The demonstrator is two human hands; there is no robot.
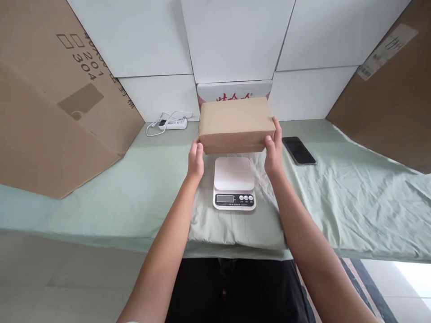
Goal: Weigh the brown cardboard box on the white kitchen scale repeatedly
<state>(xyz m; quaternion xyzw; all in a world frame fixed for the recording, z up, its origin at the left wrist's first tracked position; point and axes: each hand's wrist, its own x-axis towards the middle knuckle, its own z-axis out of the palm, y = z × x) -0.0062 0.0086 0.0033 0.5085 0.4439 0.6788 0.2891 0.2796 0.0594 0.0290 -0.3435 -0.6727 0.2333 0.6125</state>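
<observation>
Both my hands grip a closed brown cardboard box (237, 119) by its two short ends. My left hand (195, 159) has its thumb at the near left corner. My right hand (274, 148) wraps the right end, thumb on the front face, fingers along the side. Just nearer to me than the box, a white digital kitchen scale (234, 174) rests on the cloth, its platform bare and its display dark. Whether the box's underside touches anything is hidden from view.
A phone (299, 150) lies right of the box. Behind left sits a power strip (173, 124) with a white cable. Large cardboard panels stand left (67, 112) and right (387, 98). A white carton with red print (232, 91) stands behind, on the green cloth (151, 179).
</observation>
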